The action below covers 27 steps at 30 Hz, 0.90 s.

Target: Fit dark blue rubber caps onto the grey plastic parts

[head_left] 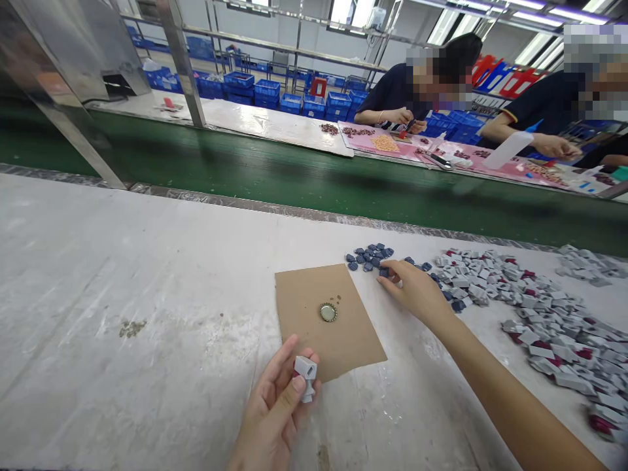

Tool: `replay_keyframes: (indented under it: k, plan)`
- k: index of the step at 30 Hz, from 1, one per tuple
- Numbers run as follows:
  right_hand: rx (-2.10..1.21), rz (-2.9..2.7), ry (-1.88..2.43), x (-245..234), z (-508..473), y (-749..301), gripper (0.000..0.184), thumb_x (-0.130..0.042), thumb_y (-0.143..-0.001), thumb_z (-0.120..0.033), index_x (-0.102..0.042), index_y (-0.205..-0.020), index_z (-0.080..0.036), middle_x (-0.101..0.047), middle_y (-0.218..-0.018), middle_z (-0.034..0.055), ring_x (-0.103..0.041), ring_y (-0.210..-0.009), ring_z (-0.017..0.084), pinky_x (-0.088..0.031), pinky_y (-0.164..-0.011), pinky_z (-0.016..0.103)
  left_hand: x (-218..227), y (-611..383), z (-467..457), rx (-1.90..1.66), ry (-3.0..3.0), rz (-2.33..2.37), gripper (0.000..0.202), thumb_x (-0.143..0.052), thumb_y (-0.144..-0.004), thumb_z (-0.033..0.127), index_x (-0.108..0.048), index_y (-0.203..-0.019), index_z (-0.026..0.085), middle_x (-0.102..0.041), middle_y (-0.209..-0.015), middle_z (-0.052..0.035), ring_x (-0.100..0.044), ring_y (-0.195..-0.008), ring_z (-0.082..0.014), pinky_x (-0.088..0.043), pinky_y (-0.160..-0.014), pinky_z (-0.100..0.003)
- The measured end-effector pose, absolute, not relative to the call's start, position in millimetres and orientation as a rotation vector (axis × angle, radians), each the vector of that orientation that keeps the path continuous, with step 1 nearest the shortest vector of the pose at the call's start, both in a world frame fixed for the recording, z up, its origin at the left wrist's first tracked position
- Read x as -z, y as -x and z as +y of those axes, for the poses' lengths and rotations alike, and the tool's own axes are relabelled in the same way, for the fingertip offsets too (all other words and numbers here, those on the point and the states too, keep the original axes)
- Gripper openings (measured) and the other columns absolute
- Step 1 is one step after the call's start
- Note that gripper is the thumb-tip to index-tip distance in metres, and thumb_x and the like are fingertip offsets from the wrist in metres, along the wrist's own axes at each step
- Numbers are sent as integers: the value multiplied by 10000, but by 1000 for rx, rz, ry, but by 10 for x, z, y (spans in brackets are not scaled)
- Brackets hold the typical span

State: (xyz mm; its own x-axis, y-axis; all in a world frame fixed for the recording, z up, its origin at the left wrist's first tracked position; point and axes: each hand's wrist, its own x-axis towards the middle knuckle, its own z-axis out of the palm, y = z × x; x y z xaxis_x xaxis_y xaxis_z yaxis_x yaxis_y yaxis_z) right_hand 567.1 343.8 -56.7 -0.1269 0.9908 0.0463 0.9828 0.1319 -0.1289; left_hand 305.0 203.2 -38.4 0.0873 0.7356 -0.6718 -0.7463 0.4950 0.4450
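Observation:
My left hand (pixel 277 392) is closed around a small light-grey plastic part (pixel 306 367) with a bit of dark red on it, held over the near edge of a brown cardboard sheet (pixel 304 294). On that cardboard lies a metal bottle cap (pixel 328 313), hollow side up, with a few dark wet spots beside it. My right hand (pixel 409 286) reaches to a group of small dark blue plastic pieces (pixel 369 254) beyond the cardboard. Its thumb and index finger pinch one dark blue piece (pixel 384 271).
Heaps of grey and dark red parts (pixel 554 327) cover the right of the white table (pixel 147 294). Behind it runs a green conveyor belt (pixel 245 176). Two people work across the belt, near a white squeeze bottle (pixel 507 149). A metal post (pixel 181 65) stands at left.

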Motion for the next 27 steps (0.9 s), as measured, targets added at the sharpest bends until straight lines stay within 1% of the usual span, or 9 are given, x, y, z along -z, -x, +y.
replay_keyframes:
  k: [2, 5, 9, 12, 15, 19, 22, 25, 27]
  plan:
    - [-165, -2289, 1941, 570, 3414, -5692, 261, -408, -847, -275, -563, -1041, -196, -587, -937, 80, -589, -695, 192, -444, -543, 285, 372, -3059, 2008, -1094, -1, 962, 368, -796, -589, 220, -684, -939, 202, -707, -992, -56, -616, -977, -170, -513, -780, -224]
    - [-247, -2327, 1866, 567, 3395, -5721, 255, -394, -839, -242, -574, -1016, -206, -563, -1004, 90, -580, -674, 179, -462, -578, 302, 343, -3081, 1974, -1083, 35, 918, 300, -830, -526, 188, -696, -794, 168, -726, -917, -56, -633, -954, -159, -479, -798, -184]
    - [-293, -2367, 1814, 549, 3373, -5744, 225, -388, -811, -202, -566, -948, -199, -552, -988, 82, -568, -679, 167, -469, -602, 294, 319, -3126, 1952, -1084, 134, 862, 278, -843, -499, 186, -630, -678, 169, -737, -875, -76, -651, -926, -199, -472, -830, -253]
    - [-250, -2370, 1838, 561, 3339, -5731, 193, -394, -797, -210, -539, -921, -183, -550, -904, 78, -552, -663, 179, -455, -564, 295, 357, -3157, 1942, -1125, 14, 968, 344, -833, -512, 305, -616, -755, 195, -740, -731, -45, -673, -725, -163, -488, -693, -254]
    - [-189, -2361, 1863, 601, 3290, -5697, 215, -362, -815, -216, -521, -954, -178, -543, -918, 84, -542, -661, 187, -433, -532, 296, 416, -3167, 1924, -1113, -134, 1128, 426, -787, -529, 442, -670, -867, 212, -740, -709, -33, -600, -563, -108, -422, -539, -200]
    - [-146, -2357, 1867, 646, 3218, -5651, 275, -301, -861, -225, -508, -1036, -178, -524, -989, 90, -538, -655, 172, -422, -546, 297, 425, -3159, 1904, -1136, -156, 1215, 338, -726, -563, 527, -718, -730, 233, -745, -764, -23, -487, -488, -53, -365, -478, -147]
    - [-132, -2368, 1873, 649, 3162, -5626, 286, -298, -889, -275, -515, -1055, -193, -530, -926, 75, -539, -663, 180, -406, -521, 288, 378, -3151, 1911, -1154, -78, 1239, 351, -709, -579, 538, -717, -800, 265, -728, -694, -7, -431, -438, -32, -323, -407, -107]
    - [-150, -2389, 1878, 636, 3116, -5623, 280, -323, -902, -336, -517, -1059, -211, -548, -899, 58, -545, -646, 173, -392, -477, 268, 329, -3136, 1937, -1174, -10, 1150, 330, -752, -551, 493, -715, -770, 248, -701, -626, -12, -391, -376, -21, -280, -328, -96]
    - [-178, -2405, 1870, 623, 3102, -5642, 285, -329, -907, -354, -502, -1085, -214, -560, -904, 52, -551, -631, 162, -403, -471, 259, 303, -3116, 1953, -1151, 20, 1104, 321, -796, -505, 446, -721, -733, 232, -693, -629, -16, -428, -383, -28, -329, -320, -101]
